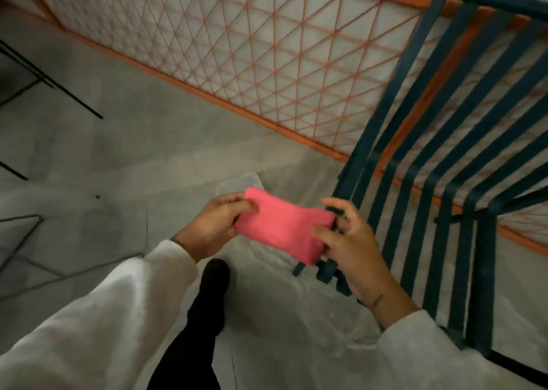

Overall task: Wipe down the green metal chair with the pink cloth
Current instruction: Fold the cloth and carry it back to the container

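So: grey tiled floor (118, 140) fills most of the view. Orange-framed lattice railing (237, 48) runs along the far side. Green metal chair (483, 286) is on the right, slatted, seen from above, against the railing. White sleeves on both arms; black trouser leg (201, 315) and dark shoe (215, 274) at near centre. Pink cloth (281, 226), folded into a rectangle, is held in the air at centre, just left of the chair's front edge. Left hand (213, 226) pinches its left end, fingers curled. Right hand (353, 247) grips the right end, thumb on top, fingers behind. Clear plastic container (237, 182) on the floor beyond the cloth, partly hidden.
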{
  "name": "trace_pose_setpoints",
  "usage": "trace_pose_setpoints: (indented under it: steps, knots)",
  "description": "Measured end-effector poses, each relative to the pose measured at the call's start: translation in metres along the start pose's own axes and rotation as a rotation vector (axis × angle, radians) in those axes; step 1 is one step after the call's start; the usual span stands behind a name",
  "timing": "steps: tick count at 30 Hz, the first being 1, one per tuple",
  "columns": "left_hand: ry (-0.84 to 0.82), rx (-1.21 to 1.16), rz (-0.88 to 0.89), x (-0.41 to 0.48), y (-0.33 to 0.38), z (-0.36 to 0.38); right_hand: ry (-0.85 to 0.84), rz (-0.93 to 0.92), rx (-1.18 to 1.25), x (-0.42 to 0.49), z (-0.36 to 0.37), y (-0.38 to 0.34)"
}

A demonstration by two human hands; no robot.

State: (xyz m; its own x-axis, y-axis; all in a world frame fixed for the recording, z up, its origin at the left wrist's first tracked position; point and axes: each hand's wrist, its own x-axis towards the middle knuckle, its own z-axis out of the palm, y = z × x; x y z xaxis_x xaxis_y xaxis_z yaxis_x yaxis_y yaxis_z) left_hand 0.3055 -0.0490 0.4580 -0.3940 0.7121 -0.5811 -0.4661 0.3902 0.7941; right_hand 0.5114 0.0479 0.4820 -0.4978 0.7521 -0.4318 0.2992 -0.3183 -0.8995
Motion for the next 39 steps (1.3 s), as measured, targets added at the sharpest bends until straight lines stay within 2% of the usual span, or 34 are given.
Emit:
trace_pose_setpoints:
  steps: [6,10,13,18,21,24,30,33,37,39]
  knots:
    - [0.063,0.016,-0.100,0.129,0.022,-0.120,0.091,0.143,-0.015,0.141,0.118,0.011]
    - [0.121,0.143,-0.162,0.201,0.019,-0.176,0.154,0.223,-0.140,0.234,0.164,0.035]
    - [0.123,0.191,-0.164,0.258,-0.008,-0.208,0.145,0.216,-0.294,0.298,0.189,0.076]
    - [0.185,0.437,-0.093,0.321,-0.066,-0.235,-0.007,0.118,-0.542,0.370,0.213,0.141]
    - [0.207,0.523,-0.065,0.362,-0.104,-0.247,-0.101,0.149,-0.611,0.417,0.225,0.184]
    - [0.214,0.519,-0.103,0.408,-0.147,-0.263,-0.157,0.174,-0.687,0.461,0.242,0.232]
    - [0.231,0.459,-0.153,0.460,-0.210,-0.274,-0.229,0.088,-0.947,0.506,0.263,0.297]
    - [0.247,0.468,-0.172,0.476,-0.230,-0.276,-0.221,0.015,-0.990,0.521,0.269,0.315]
    - [0.193,0.498,-0.185,0.486,-0.238,-0.283,-0.193,0.017,-0.992,0.534,0.274,0.326]
    - [0.243,0.559,-0.176,0.483,-0.233,-0.287,-0.117,-0.031,-0.979,0.533,0.274,0.325]
